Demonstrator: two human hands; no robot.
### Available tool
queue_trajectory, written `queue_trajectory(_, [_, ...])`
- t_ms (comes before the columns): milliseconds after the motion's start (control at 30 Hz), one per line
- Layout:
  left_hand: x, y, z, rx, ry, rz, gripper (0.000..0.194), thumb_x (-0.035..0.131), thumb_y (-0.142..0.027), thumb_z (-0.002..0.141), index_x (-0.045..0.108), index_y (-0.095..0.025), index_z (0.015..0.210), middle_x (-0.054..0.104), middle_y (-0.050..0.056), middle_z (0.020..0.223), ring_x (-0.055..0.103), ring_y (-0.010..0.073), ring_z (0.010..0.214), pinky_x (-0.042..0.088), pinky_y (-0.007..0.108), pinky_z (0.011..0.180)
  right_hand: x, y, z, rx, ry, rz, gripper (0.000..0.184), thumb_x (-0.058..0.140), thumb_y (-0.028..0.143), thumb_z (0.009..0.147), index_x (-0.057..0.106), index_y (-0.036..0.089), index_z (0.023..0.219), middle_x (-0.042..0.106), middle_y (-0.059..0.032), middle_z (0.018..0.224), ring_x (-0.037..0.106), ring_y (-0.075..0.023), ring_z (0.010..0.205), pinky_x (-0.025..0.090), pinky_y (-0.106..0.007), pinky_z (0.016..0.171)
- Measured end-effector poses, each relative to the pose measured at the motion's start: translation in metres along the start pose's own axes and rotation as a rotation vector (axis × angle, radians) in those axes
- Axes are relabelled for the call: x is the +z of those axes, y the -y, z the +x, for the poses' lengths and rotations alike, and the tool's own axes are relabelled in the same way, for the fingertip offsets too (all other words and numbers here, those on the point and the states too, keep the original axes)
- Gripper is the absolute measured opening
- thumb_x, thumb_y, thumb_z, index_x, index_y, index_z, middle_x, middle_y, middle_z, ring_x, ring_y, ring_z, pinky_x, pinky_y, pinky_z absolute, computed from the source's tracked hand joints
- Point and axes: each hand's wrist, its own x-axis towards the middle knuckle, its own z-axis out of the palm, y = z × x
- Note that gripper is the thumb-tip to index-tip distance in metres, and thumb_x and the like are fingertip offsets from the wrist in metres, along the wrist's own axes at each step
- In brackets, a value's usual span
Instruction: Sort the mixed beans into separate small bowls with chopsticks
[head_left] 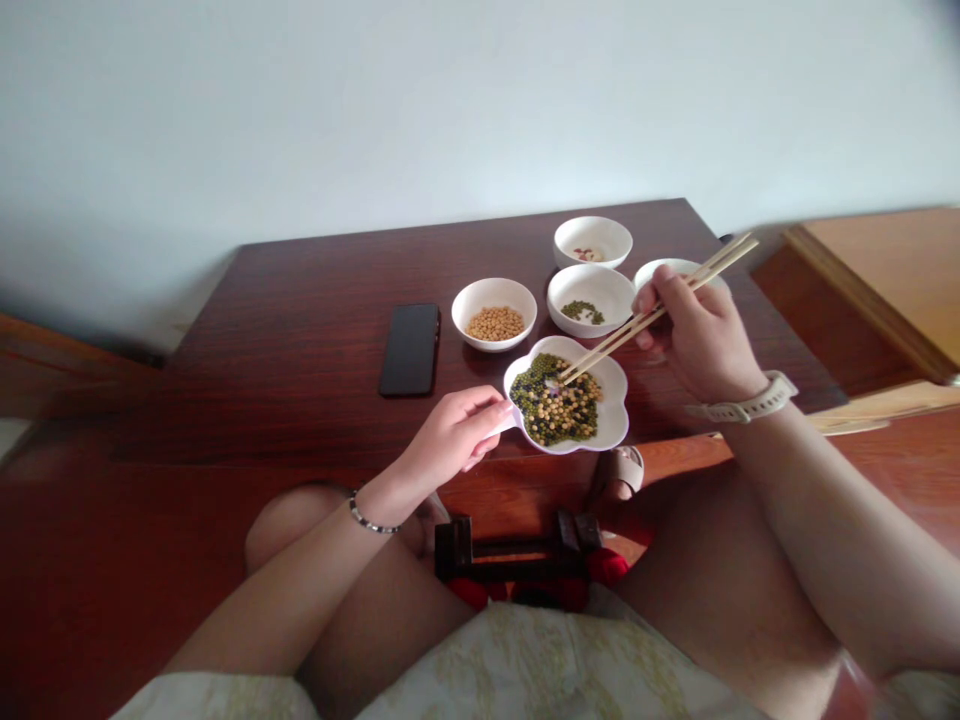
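My left hand (459, 430) grips the short handle of a white flower-shaped dish (616, 400) at the table's near edge. Mixed beans (555, 415) lie in it: green, dark and yellowish ones. My right hand (697, 335) is closed around a pair of wooden chopsticks (611, 343), their tips down among the beans. Whether the tips pinch a bean is too small to tell. Behind the dish stand a white bowl of soybeans (495, 323) and a white bowl with some green beans (583, 311). Another white bowl (679, 266) is partly hidden behind my right hand.
A white bowl (592, 232) with a few reddish and pale pieces stands at the back. A black phone (409, 349) lies left of the bowls on the dark wooden table (300, 320). The wall (420, 120) rises behind, and a lighter wooden cabinet (885, 280) stands right.
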Motion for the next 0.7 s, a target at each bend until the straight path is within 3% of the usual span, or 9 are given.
queue_trajectory(333, [0.002,0.0,0.001,0.001,-0.011,-0.006,0.041,0.086,-0.054,0.122,0.072,-0.028,0.093,0.051,-0.006,0.069,0.038,0.0146,0.058,0.026,0.031,0.057,0.0,-0.001,-0.005,0.019,-0.01,0.019,0.072,0.096,0.1,0.1,0.081,0.031,0.087,0.064,-0.0058,0.065,0.058,-0.0225,0.056,0.043,-0.039,0.046])
queue_trajectory(700, [-0.001,-0.001,0.0,-0.008,0.005,-0.007,0.042,0.086,-0.055,0.123,0.072,-0.028,0.094,0.052,-0.006,0.07,0.038,0.0149,0.059,0.027,0.032,0.058,0.009,0.005,-0.007,0.01,0.007,-0.03,0.076,0.087,0.102,0.106,0.078,0.03,0.085,0.068,-0.0046,0.069,0.062,-0.02,0.057,0.05,-0.035,0.049])
